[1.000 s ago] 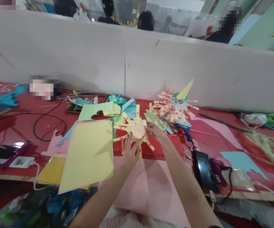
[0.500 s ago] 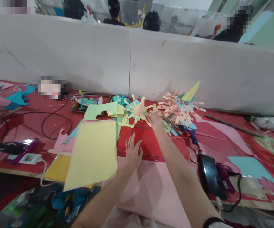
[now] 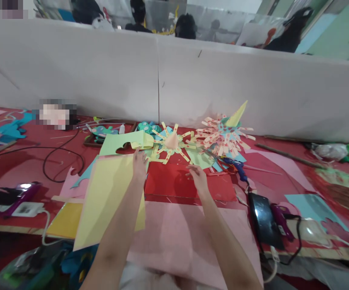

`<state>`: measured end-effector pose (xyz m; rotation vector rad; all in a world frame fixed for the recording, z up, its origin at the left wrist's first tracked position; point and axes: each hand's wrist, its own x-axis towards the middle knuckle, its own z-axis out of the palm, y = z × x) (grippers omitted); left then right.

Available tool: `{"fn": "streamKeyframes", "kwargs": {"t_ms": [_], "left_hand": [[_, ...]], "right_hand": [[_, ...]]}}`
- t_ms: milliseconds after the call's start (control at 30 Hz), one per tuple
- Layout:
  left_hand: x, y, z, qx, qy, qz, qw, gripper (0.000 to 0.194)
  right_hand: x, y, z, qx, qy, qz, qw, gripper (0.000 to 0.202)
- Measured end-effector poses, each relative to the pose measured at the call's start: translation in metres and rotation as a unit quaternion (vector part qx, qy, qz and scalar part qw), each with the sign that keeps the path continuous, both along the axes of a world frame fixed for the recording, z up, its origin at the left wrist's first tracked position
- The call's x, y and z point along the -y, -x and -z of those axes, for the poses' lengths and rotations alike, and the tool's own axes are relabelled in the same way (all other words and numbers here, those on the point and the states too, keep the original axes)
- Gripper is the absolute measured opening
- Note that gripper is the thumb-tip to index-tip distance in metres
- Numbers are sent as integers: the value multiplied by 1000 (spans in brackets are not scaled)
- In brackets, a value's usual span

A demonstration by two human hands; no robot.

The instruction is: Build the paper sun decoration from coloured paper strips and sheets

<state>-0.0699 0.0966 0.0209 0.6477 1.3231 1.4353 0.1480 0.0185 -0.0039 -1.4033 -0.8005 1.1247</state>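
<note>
- Left hand (image 3: 140, 165): I have it over the upper right corner of the yellow sheet (image 3: 108, 185). Fingers bent and close in; I cannot tell whether they pinch or touch the paper.
- Right hand (image 3: 198, 176): above the red sheet (image 3: 168, 181), fingers loosely curled, thumb and fingertips apart, nothing seen in the grasp.
- Paper flower (image 3: 172, 141): beyond both hands and between them, clear of each. Pale cone at its middle, printed yellow strips fanned around.
- Spiky paper piece (image 3: 219, 137): beyond the right hand and to its right, yellow cone tilted on top.
- Glue gun (image 3: 237, 167): blue, to the right of the right hand, apart from it.
- Green paper (image 3: 111, 141): just beyond the left hand and to its left, curved notch cut in.
- Pink sheet (image 3: 174, 229): nearer me than both hands, partly under my forearms.
- White partition (image 3: 102, 68): well beyond both hands.
</note>
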Motion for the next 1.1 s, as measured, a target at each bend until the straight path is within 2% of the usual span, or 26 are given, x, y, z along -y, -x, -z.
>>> {"fn": "streamKeyframes", "kwargs": {"t_ms": [233, 333, 400, 467, 533, 600, 667, 733, 833, 933, 1033, 1100], "left_hand": [[-41, 11, 1, -12, 49, 8, 999, 26], [-49, 15, 1, -44, 28, -13, 999, 21], [-46, 14, 0, -67, 4, -10, 998, 21], [-35, 8, -3, -107, -53, 7, 993, 25], [-17, -2, -8, -120, -81, 7, 989, 28], [4, -14, -12, -185, -174, 25, 967, 31], [24, -25, -13, -244, -245, 84, 934, 31], [37, -35, -10, -275, -266, 155, 911, 31], [46, -45, -1, -279, -246, 240, 897, 31], [48, -52, 5, -284, -236, 298, 880, 29], [51, -56, 4, -283, -238, 350, 861, 27], [55, -58, 1, -281, -231, 385, 848, 28]], "right_hand": [[12, -1, 12, 86, -43, -9, 995, 22], [13, 0, 11, 97, -46, -14, 994, 21], [13, -1, 10, 94, -45, -12, 995, 21], [12, -1, 9, 91, -45, -12, 995, 21], [12, -1, 9, 90, -46, -14, 995, 21], [11, -1, 9, 88, -45, -15, 995, 23], [11, -2, 9, 85, -41, -15, 995, 26], [11, -2, 7, 82, -39, -9, 996, 31], [12, -1, 5, 76, -37, -4, 996, 40], [13, 1, 5, 91, -30, -19, 995, 49], [12, 2, 4, 105, -30, -43, 993, 53], [10, 2, 2, 95, -51, -36, 993, 52]]}}
